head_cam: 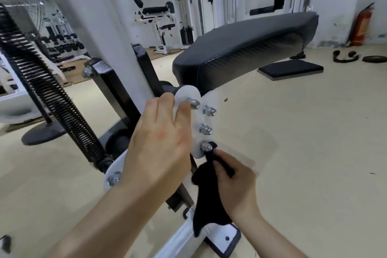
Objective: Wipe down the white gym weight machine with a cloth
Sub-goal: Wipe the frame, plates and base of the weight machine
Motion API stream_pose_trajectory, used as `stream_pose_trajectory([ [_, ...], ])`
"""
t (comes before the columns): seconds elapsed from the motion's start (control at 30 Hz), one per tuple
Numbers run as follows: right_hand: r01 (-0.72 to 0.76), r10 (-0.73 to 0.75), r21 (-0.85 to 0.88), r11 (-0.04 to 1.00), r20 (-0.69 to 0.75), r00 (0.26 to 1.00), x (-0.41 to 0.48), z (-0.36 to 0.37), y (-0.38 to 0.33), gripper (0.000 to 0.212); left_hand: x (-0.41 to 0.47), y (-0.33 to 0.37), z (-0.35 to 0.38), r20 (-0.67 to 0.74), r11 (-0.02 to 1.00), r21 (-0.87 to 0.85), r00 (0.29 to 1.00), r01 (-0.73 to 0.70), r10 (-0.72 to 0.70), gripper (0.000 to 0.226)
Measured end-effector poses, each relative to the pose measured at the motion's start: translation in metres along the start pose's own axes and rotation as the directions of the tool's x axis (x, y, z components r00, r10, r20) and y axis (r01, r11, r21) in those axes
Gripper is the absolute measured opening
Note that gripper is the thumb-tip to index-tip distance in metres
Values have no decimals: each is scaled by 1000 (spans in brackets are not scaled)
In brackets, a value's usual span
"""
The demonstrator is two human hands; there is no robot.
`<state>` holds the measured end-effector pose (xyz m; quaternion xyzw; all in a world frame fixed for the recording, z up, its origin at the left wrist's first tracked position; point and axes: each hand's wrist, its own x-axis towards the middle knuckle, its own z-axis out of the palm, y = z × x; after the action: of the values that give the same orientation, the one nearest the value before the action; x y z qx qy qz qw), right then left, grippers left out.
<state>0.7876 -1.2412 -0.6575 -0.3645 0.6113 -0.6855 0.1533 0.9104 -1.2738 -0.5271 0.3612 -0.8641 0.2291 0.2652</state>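
Note:
The white weight machine (117,33) rises in front of me, with a white bracket plate (198,123) carrying several chrome nuts under a black padded seat (247,48). My left hand (161,138) grips the upper edge of that plate, fingers curled over a round white disc. My right hand (234,182) pinches a black cloth (206,192) and presses its tip against the lowest nut (206,146). The rest of the cloth hangs down over the white base frame.
A thick black coil spring (48,90) slants down at the left. Behind it stand a dumbbell rack (60,46) and another white machine (167,21). A red fire extinguisher (361,27), a black mat (291,68) and straps lie on the beige floor at right.

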Motion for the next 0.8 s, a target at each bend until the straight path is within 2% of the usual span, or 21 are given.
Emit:
stream_pose_trajectory([
  [0.1,176,-161,80,981,-170,972,23,4,-28,32,-2,-1,-2,7,999,30,1000,-10,9,61],
  [0.17,246,-235,69,967,-142,962,29,14,-44,41,-4,0,-3,18,998,63,999,-31,30,62],
  [0.3,166,-166,-3,986,-33,986,-5,16,-27,49,-14,0,-3,82,988,146,996,-55,44,60],
  [0.4,125,-124,-89,988,11,992,11,-2,-27,35,-15,0,-4,105,981,179,993,-80,61,55],
  [0.5,-1,65,-310,951,194,979,13,-15,-29,21,-16,-1,-8,115,980,170,990,-105,86,56],
  [0.53,-8,83,-341,940,205,975,8,-18,-30,21,-17,-3,-9,114,981,156,989,-113,96,59],
  [0.57,52,1,-316,947,164,986,2,-19,-36,17,-18,-6,-11,102,983,143,989,-119,105,61],
  [0.6,177,-164,-247,953,71,984,-1,-18,-47,13,-19,-11,-13,78,982,135,989,-131,122,59],
  [0.63,344,-358,-224,912,-24,933,-2,-13,-57,23,-21,-16,-15,58,980,134,988,-147,140,53],
  [0.67,502,-529,-254,827,-45,848,2,-5,-62,34,-22,-21,-16,44,976,146,986,-164,159,44],
  [0.7,606,-630,-293,740,16,777,7,5,-62,41,-25,-26,-17,31,971,157,983,-181,179,35],
  [0.73,642,-651,-319,697,93,753,6,16,-59,46,-30,-32,-19,15,970,154,982,-187,187,29],
  [0.8,613,-583,-304,729,193,789,-11,34,-48,51,-41,-43,-24,-23,989,77,992,-123,125,26],
])
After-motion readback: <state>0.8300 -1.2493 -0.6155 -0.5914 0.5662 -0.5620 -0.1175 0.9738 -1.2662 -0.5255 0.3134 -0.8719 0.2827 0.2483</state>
